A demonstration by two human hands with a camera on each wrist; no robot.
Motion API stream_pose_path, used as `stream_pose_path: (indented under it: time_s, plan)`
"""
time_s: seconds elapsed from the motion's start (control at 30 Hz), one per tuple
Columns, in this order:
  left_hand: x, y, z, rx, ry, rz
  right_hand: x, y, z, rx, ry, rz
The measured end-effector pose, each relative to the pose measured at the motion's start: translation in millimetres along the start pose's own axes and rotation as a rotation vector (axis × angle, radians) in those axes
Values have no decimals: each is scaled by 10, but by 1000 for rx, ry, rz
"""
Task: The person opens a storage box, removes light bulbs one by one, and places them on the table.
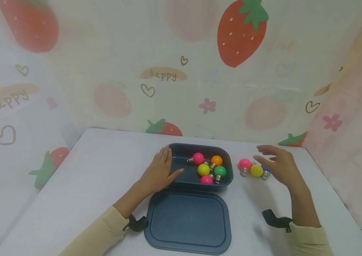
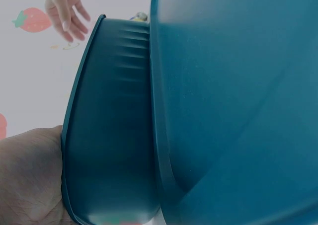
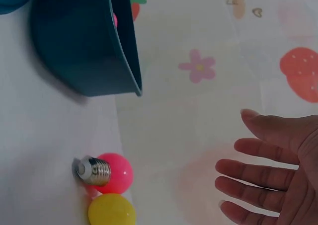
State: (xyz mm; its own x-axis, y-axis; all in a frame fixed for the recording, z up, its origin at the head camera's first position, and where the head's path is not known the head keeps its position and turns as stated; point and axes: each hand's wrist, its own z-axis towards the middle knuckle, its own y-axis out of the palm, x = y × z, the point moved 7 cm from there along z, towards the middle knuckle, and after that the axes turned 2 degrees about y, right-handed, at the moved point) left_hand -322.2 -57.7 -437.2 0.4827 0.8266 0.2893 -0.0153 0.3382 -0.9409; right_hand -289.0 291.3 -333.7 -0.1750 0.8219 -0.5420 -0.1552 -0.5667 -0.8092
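A dark blue-green rectangular box (image 1: pixel 181 151) holds several coloured light bulbs, among them an orange bulb (image 1: pixel 216 160), a green bulb (image 1: pixel 220 171) and a yellow bulb (image 1: pixel 203 169). My left hand (image 1: pixel 156 170) rests on the box's left end, fingers along the rim and thumb over the inside. To the right of the box lie a pink bulb (image 1: pixel 245 164), another yellow bulb (image 1: pixel 256 170) and a blue bulb (image 1: pixel 265 169), the last partly hidden. Over these hovers my right hand (image 1: pixel 281 165); in the right wrist view its fingers are spread, with nothing held.
A flat lid (image 1: pixel 188 222) in the same colour lies in front of the box, close to its near side. The white table (image 1: pixel 104 167) meets strawberry-print cloth (image 1: pixel 200 85) at the back and sides.
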Motion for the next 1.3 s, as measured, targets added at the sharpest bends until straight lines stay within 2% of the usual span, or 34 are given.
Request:
stream_pose_path:
  time_s: [0.27, 0.53, 0.9, 1.3]
  plan:
    - [-21, 33, 18, -17, -8, 14, -77, 135, 10, -63, -3, -1]
    - [-22, 51, 44, -26, -12, 30, -107, 203, -5, -91, 16, -8]
    - [-15, 16, 5, -36, -23, 22, -243, 297, 28, -61, -91, 15]
    - [-21, 21, 5, -32, -21, 20, -383, 550, 5, -97, -102, 54]
